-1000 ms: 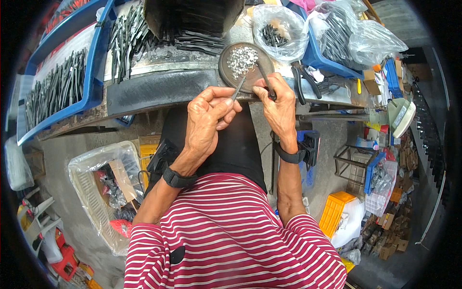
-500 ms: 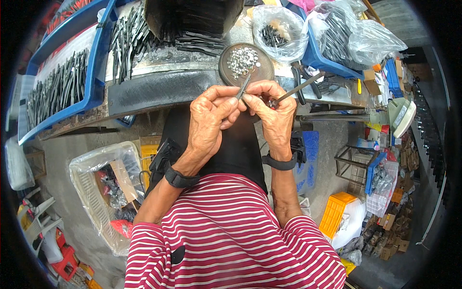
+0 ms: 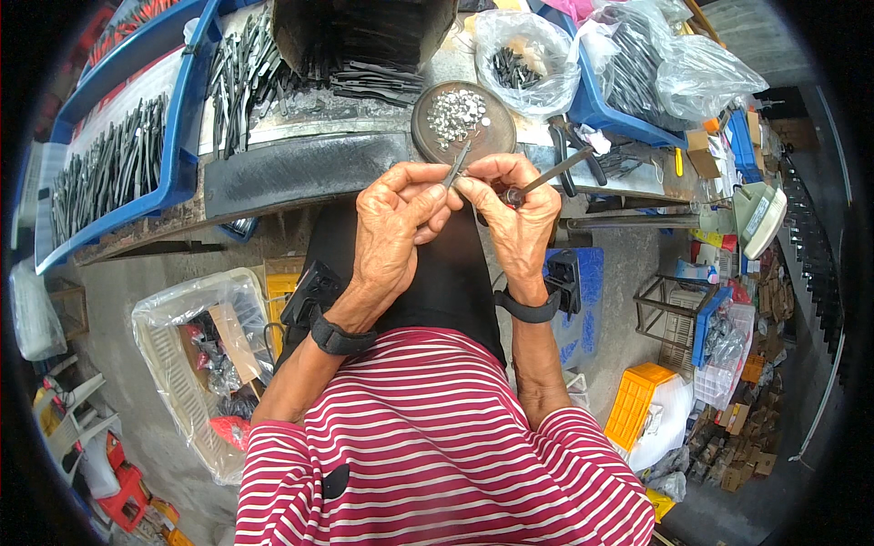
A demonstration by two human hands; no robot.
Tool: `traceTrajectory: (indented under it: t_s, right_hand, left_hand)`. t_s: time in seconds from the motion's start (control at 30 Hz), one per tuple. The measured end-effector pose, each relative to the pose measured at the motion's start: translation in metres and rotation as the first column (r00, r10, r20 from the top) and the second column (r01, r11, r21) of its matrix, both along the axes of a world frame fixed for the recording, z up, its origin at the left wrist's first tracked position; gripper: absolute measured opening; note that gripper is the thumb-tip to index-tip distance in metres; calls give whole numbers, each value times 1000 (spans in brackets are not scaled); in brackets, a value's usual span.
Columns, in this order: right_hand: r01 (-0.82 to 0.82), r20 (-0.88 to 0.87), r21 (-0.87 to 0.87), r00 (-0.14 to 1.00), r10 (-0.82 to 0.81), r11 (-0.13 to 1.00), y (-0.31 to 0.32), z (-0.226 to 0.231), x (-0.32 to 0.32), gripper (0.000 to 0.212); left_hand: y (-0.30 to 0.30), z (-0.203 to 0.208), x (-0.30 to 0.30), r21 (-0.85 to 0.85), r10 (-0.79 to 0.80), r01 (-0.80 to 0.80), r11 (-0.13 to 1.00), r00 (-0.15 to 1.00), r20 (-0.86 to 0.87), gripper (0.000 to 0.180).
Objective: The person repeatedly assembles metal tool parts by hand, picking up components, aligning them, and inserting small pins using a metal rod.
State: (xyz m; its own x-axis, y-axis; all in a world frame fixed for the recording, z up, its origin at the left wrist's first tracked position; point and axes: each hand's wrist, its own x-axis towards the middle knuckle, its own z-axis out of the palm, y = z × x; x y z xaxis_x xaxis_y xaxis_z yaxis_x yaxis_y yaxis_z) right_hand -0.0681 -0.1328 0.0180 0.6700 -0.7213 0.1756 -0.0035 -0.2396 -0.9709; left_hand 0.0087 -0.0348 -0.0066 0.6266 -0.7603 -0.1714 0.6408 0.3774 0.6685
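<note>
My left hand (image 3: pixel 390 232) is closed on a slim dark strip (image 3: pixel 458 164), pinched between thumb and fingers and pointing up and away. The right hand (image 3: pixel 517 227) holds a tool with a dark red handle and a long, flat grey shaft (image 3: pixel 566 166), which sticks out to the upper right. Its thumb and forefinger also meet at the strip's near part; whether they pinch something small there is hidden. Just beyond the fingertips lies a round brown dish (image 3: pixel 499 144) with a heap of small shiny silver pieces (image 3: pixel 457 114).
Blue trays of dark strips stand at the left (image 3: pixel 187 136) and right (image 3: pixel 596 105) of the bench. More loose strips (image 3: pixel 241 82) lie beside a dark box (image 3: pixel 364 36). A clear bag (image 3: pixel 546 96) and pliers-like black handles (image 3: pixel 563 162) are right of the dish. A lined basket (image 3: pixel 164 364) sits on the floor.
Both hands have shifted very slightly left. The tool in my right hand has turned a little, its shaft end now lower and further left. The strip stays in my left hand.
</note>
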Motion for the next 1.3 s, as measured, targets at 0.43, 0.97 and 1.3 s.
traceTrajectory:
  t_s: [0.43,0.97,1.3]
  right_hand:
    - [5,11,-36,1000,-5,999,1,-1,2,11]
    - [-242,245,467,960,139,850,-18,-9,6,27]
    - [-165,181,391,978,100,905,-19,-11,8,38]
  left_hand:
    - [1,-2,1,-10,-18,18,1000,1000,15,20]
    - [4,-5,11,-125,-176,168,978,983,-57,19]
    - [-3,8,-1,99,70,-99,990,964,257,15]
